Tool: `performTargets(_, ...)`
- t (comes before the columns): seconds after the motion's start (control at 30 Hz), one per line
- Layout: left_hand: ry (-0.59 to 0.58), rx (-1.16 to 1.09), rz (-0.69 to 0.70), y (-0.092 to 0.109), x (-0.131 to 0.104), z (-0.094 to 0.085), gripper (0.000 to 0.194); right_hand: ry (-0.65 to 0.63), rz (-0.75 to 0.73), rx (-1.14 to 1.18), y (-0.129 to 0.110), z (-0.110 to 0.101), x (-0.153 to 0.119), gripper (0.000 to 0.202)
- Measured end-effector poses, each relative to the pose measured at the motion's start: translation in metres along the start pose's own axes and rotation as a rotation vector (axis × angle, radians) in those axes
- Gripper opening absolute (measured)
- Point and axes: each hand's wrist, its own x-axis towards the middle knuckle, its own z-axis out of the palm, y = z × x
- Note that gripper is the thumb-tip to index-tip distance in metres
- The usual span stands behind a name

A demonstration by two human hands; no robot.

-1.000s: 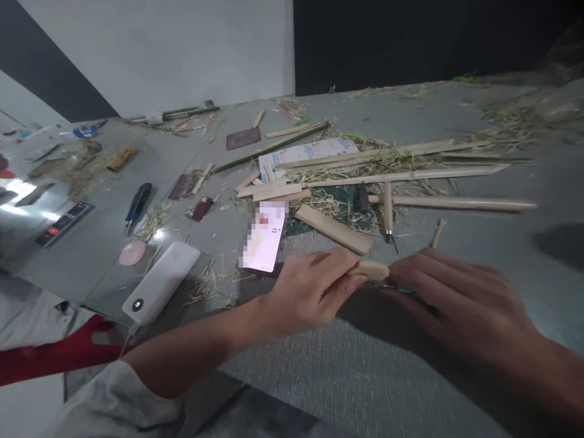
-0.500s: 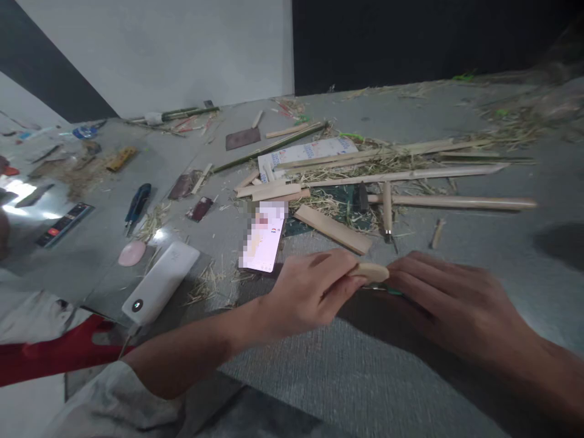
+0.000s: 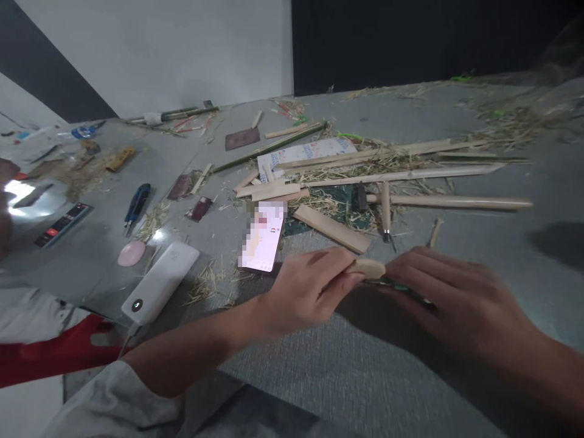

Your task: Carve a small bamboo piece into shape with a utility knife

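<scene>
Pinched in the fingers of my left hand is a small pale piece of wood with a rounded end, which points right. My right hand is closed around a green-handled knife, mostly hidden by the fingers. A thin shiny blade edge shows just under the wood, close to it; whether it touches cannot be made out. Both hands are close together above the grey floor. Beyond them lie a flat wooden strip, a wooden-handled carving tool and a hammer.
A lit phone lies beside my left wrist, with a white power bank farther left. Bamboo strips and shavings are scattered about. A blue screwdriver-like tool and sandpaper pieces lie at left and back.
My hands have shifted slightly left, still gripping the wood and the knife. More of the green handle shows below the right fingers. The things on the floor stay put.
</scene>
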Motion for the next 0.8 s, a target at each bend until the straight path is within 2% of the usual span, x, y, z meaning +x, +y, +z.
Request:
performTargets(0.13, -0.011, -0.01, -0.017, 0.0, 0.0, 0.0, 0.019, -0.109, -0.043, -0.01, 0.001, 0.003, 0.0, 0.012)
performTargets(0.33, -0.009, 0.024, -0.021, 0.002, -0.001, 0.0, 0.016, -0.005, 0.015, -0.015, -0.003, -0.002, 0.002, 0.006)
performTargets(0.8, 0.01, 0.09, 0.004, 0.003, -0.001, 0.003, 0.017, -0.086, 0.05, 0.057, -0.006, -0.011, 0.004, 0.006)
